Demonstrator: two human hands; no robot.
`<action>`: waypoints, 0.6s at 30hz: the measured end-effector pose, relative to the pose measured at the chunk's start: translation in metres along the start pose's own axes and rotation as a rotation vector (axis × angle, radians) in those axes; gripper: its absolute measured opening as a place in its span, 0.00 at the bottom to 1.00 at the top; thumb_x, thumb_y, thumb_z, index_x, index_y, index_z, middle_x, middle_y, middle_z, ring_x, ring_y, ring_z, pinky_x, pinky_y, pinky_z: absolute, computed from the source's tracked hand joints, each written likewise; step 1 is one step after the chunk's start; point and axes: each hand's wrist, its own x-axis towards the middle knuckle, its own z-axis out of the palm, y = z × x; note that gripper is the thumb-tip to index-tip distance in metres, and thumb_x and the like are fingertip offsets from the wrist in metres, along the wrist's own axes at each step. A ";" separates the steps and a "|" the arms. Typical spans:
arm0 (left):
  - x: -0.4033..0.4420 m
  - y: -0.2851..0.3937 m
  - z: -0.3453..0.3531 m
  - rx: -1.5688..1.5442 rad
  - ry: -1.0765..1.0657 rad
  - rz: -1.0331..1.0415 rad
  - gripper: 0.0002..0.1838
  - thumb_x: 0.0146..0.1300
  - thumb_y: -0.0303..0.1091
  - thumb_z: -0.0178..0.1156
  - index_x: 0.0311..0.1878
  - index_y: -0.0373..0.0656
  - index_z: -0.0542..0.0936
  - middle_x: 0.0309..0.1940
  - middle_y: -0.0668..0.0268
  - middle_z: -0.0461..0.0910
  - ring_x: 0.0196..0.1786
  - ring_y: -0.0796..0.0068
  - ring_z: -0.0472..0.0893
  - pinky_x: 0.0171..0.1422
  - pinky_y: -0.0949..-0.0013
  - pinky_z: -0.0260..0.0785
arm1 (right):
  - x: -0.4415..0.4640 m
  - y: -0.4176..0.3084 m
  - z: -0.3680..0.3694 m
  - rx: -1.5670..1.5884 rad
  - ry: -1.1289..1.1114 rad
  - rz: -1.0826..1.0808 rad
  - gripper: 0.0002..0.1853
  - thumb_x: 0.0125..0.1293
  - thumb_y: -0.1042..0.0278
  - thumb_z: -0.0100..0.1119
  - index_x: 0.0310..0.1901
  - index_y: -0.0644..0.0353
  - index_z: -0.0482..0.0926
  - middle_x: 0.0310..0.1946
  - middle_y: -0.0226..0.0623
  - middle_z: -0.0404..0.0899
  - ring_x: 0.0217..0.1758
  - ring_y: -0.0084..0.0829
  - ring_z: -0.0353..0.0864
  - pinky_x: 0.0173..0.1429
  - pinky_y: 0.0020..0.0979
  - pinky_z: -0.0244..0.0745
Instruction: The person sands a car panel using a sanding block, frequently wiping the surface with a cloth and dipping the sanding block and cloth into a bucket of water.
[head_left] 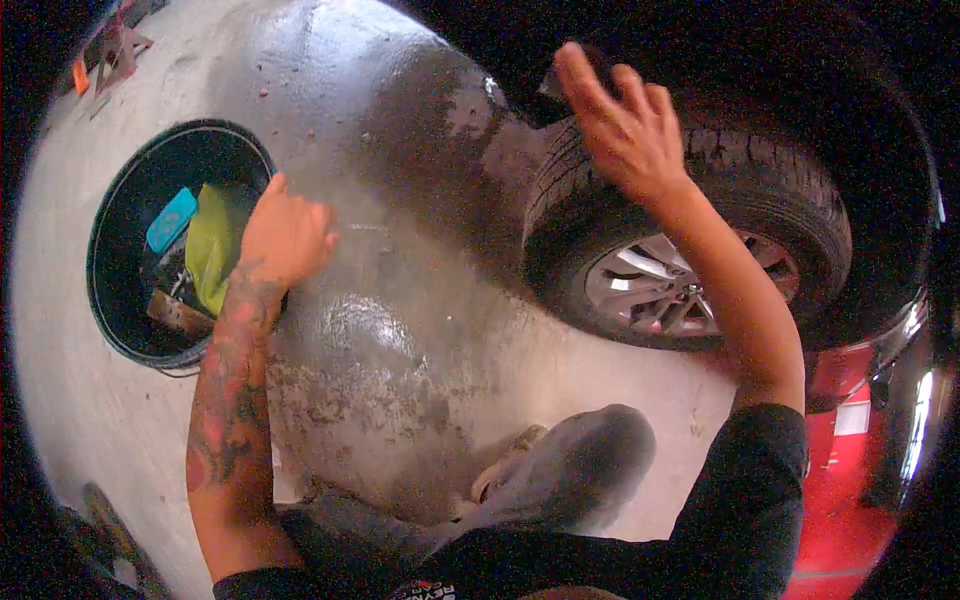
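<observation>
My left hand [285, 232] is closed in a fist beside the right rim of a round dark bin [105, 235]; whether anything is inside the fist is hidden. Inside the bin lie a turquoise object [171, 220], a yellow-green cloth or bag [208, 250] and a brown piece [178, 314]. My right hand [625, 125] is raised over the top of a car tyre [560, 225], fingers partly spread. A dark object [550, 85] shows near its fingertips; contact with it cannot be made out.
The silver wheel rim [650, 285] faces me, beside red car bodywork [845, 460]. The concrete floor [360, 250] looks wet in places. My bent knee [610, 450] is below the wheel. An orange-and-grey stand [118, 55] is at the upper left.
</observation>
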 end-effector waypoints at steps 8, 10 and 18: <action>-0.005 -0.001 0.000 -0.101 0.111 0.002 0.13 0.61 0.47 0.61 0.36 0.49 0.85 0.29 0.58 0.85 0.39 0.62 0.84 0.66 0.56 0.60 | -0.007 0.017 -0.014 -0.041 -0.098 -0.047 0.35 0.58 0.66 0.55 0.70 0.38 0.67 0.74 0.13 0.59 0.56 0.36 0.72 0.49 0.35 0.71; -0.005 0.001 -0.001 -0.096 0.098 -0.004 0.12 0.61 0.47 0.62 0.36 0.49 0.85 0.29 0.58 0.85 0.39 0.62 0.84 0.66 0.55 0.60 | -0.007 0.048 -0.041 -0.197 -0.102 0.128 0.35 0.62 0.67 0.53 0.72 0.28 0.64 0.74 0.07 0.57 0.57 0.36 0.72 0.51 0.36 0.72; -0.008 -0.001 -0.004 -0.071 0.099 0.035 0.11 0.60 0.43 0.64 0.34 0.46 0.84 0.27 0.58 0.84 0.37 0.60 0.84 0.65 0.56 0.61 | -0.008 -0.030 0.009 -0.079 -0.135 -0.100 0.36 0.57 0.67 0.55 0.72 0.42 0.66 0.74 0.16 0.58 0.56 0.33 0.71 0.47 0.33 0.70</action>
